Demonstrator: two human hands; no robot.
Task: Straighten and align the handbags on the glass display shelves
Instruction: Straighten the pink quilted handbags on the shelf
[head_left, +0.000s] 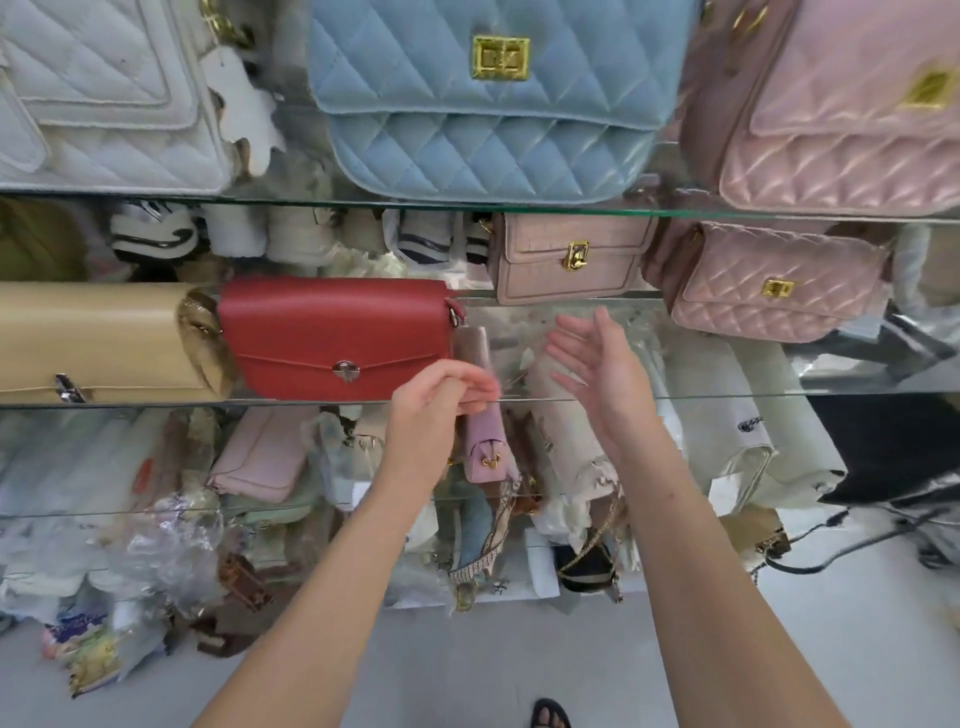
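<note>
The left hand (436, 400) sits at the front edge of the glass shelf (727, 396), its fingers curled narrow against a small mauve bag (480, 384) that stands end-on; whether they actually grip it I cannot tell, since the fingertips blur; the right hand (597, 364) hangs just beside it, spread wide, palm turned toward the left, holding nothing; immediately left of the left hand a red handbag (337, 338) stands upright, facing front, touching a tan handbag (98, 343) further left; up and to the right of the right hand stand a pink croc-textured bag (566, 262) and a pink quilted bag (774, 283); above both hands hangs a blue quilted bag (493, 93).
</note>
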